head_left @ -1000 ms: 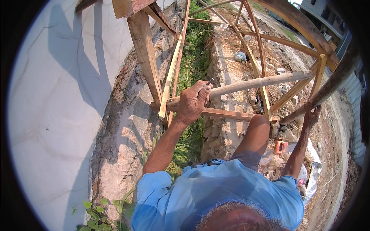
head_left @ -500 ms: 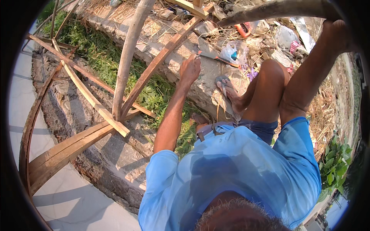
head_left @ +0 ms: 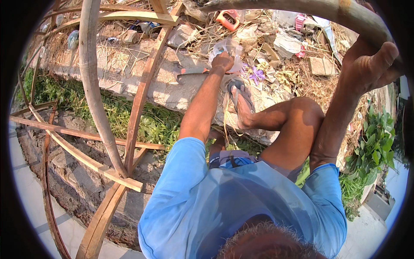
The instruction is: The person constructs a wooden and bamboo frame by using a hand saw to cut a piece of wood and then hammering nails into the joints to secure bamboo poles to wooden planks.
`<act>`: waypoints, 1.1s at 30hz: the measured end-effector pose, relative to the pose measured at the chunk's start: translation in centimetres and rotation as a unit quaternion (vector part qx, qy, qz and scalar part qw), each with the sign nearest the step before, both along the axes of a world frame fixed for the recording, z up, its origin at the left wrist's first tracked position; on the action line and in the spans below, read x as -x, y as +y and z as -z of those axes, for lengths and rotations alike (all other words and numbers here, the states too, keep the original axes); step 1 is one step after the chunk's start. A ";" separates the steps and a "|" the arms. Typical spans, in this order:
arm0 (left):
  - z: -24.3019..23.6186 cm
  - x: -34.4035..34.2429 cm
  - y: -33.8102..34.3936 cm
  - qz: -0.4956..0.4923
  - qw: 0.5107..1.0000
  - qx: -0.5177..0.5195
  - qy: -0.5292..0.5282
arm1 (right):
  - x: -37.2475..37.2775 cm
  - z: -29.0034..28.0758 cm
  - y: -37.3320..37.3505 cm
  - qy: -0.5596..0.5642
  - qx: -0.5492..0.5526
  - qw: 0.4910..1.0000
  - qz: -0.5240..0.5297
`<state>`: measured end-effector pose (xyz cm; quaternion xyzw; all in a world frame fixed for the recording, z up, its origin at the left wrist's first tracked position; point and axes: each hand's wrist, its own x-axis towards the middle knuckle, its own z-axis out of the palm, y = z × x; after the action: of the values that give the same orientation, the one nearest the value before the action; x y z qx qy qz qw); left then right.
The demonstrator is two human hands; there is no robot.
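My left hand [head_left: 223, 61] is at a clear plastic bag [head_left: 231, 45] on the stone ledge, its fingers bent and closed. What they pinch is too small to make out. Partly hidden by my left forearm lies a dark tool with orange parts [head_left: 192, 71]. At upper right, my right hand [head_left: 371, 67] is against a thick, curved wooden pole [head_left: 297, 5], thumb out along it and the other fingers mostly hidden. Its forearm rests by my raised knee.
Several battens [head_left: 144, 86] and a bamboo pole [head_left: 91, 77] cross at left, joined near a short pale strip. Litter and dry straw cover the far ground, with an orange saw handle [head_left: 228, 20] and a brick [head_left: 322, 66]. Green plants [head_left: 113, 113] grow below the ledge [head_left: 142, 93].
My left hand has moved from beside the tool to the plastic bag. The view has shifted, so the battens appear farther left. My right hand stays at the pole, its thumb now showing.
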<state>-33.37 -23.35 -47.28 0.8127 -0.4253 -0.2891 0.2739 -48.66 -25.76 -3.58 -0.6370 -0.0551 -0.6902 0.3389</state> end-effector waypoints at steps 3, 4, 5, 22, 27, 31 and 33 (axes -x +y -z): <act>-4.3 1.3 2.8 -0.027 0.993 0.112 0.021 | 2.2 -0.4 -1.4 0.079 -0.018 0.980 0.184; -6.3 0.9 3.9 -0.051 0.978 0.190 0.067 | 2.7 -1.1 -1.8 0.099 -0.014 0.962 0.253; -8.4 -0.8 6.2 -0.087 0.956 0.262 0.099 | 4.2 -1.5 -3.5 0.152 0.068 0.939 0.301; -32.5 3.6 30.6 -0.007 0.955 0.291 0.056 | -1.5 5.0 6.6 0.265 -0.248 0.853 -0.374; -28.0 8.5 37.4 -0.153 0.963 0.216 0.045 | -5.2 5.5 6.2 0.186 -0.366 0.788 -0.459; -23.7 11.1 41.2 -0.258 0.956 0.134 0.031 | -9.0 10.4 8.6 0.322 -0.489 0.734 -0.343; -22.6 11.8 43.2 -0.273 0.956 0.066 0.085 | -9.5 13.3 10.0 0.445 -0.458 0.701 -0.318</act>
<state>-45.18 19.89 -24.72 0.8505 -0.1807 -0.2425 0.4303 -39.20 -15.71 -16.91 -0.5810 0.2257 -0.1178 0.7731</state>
